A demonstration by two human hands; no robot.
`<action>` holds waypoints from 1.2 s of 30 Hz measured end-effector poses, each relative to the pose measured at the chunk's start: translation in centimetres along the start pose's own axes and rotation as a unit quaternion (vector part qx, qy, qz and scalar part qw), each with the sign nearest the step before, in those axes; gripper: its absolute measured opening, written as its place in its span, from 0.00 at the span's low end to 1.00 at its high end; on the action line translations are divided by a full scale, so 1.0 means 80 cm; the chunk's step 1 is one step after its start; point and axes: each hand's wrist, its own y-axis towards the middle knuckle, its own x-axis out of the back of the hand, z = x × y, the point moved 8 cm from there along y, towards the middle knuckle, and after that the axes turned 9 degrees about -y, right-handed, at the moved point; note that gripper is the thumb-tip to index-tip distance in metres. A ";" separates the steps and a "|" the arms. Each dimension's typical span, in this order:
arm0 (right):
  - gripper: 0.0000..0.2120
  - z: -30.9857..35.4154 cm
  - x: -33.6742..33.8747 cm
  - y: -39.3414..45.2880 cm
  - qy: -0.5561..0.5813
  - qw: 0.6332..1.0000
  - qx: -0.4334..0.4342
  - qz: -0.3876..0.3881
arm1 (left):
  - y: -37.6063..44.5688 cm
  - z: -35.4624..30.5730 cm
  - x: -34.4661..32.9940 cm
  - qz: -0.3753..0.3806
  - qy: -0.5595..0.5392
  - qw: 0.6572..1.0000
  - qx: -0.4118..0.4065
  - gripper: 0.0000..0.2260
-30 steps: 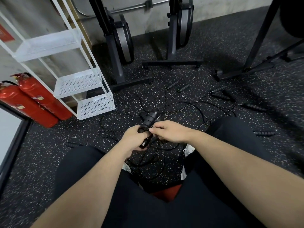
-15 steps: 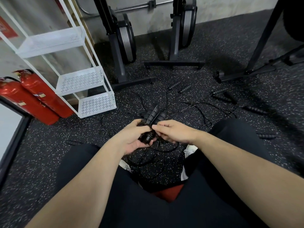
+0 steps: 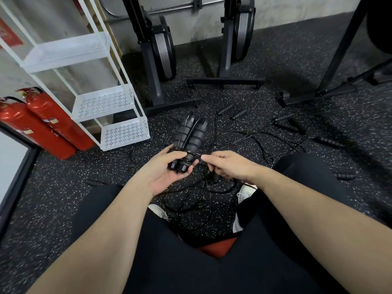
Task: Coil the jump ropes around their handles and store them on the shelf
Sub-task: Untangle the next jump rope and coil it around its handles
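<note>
My left hand (image 3: pixel 164 169) grips the lower ends of two black ribbed jump-rope handles (image 3: pixel 191 140) held side by side and pointing away from me. A few turns of thin black rope wrap them just above my fingers. My right hand (image 3: pixel 228 165) pinches that rope (image 3: pixel 198 156) right beside the handles. More black rope (image 3: pixel 212 187) lies tangled on the floor below my hands. Several other black handles (image 3: pixel 285 124) lie scattered on the floor to the right. The white three-tier shelf (image 3: pixel 125 132) stands to the left.
Two red fire extinguishers (image 3: pixel 48 124) lean beside the shelf. Rowing machine stands (image 3: pixel 224 81) and a black rack leg (image 3: pixel 318 94) sit further back. The floor is speckled black rubber. My knees and white shoes (image 3: pixel 246 193) frame the rope pile.
The handles have risen and tipped further away, now showing their full length. My right hand has shifted right, pulling the rope taut beside the handles.
</note>
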 end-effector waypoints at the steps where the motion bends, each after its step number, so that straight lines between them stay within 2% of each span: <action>1: 0.21 0.000 0.001 0.001 -0.001 1.000 -0.001 -0.004 | 0.000 -0.001 -0.001 0.005 0.003 1.000 -0.006 0.14; 4: 0.20 0.002 0.003 0.003 0.020 1.000 0.021 -0.001 | 0.001 -0.004 -0.002 0.006 -0.011 1.000 -0.016 0.17; 7: 0.16 0.005 -0.006 0.004 0.056 0.996 0.050 0.045 | 0.001 -0.004 0.000 0.000 -0.055 0.998 -0.018 0.23; 12: 0.14 0.005 -0.009 0.002 0.081 0.992 0.060 0.073 | -0.002 -0.014 0.004 -0.040 -0.103 0.992 -0.053 0.05; 17: 0.19 0.001 0.000 -0.001 0.018 0.999 0.039 0.025 | 0.002 -0.016 0.021 -0.079 -0.156 0.982 -0.073 0.08; 24: 0.14 -0.001 -0.011 0.000 0.040 0.994 0.041 0.094 | 0.002 -0.015 0.015 -0.056 -0.196 0.978 -0.051 0.10; 26: 0.17 -0.009 -0.010 0.000 0.006 0.997 0.010 0.082 | -0.002 -0.008 0.012 -0.047 -0.185 0.981 -0.021 0.10; 30: 0.24 -0.025 0.008 0.000 -0.094 0.994 -0.053 0.016 | -0.012 0.001 0.005 -0.031 -0.087 0.995 0.033 0.14; 34: 0.27 -0.022 0.023 0.006 -0.243 0.970 -0.005 -0.010 | -0.019 0.008 0.006 -0.022 0.020 0.997 0.078 0.15; 35: 0.22 -0.018 0.021 0.010 -0.302 0.953 0.027 -0.015 | -0.020 0.010 0.006 -0.021 0.049 0.995 0.084 0.13; 36: 0.11 -0.017 0.015 0.017 -0.339 0.940 0.036 -0.003 | -0.020 0.013 0.005 -0.020 0.075 0.993 0.090 0.10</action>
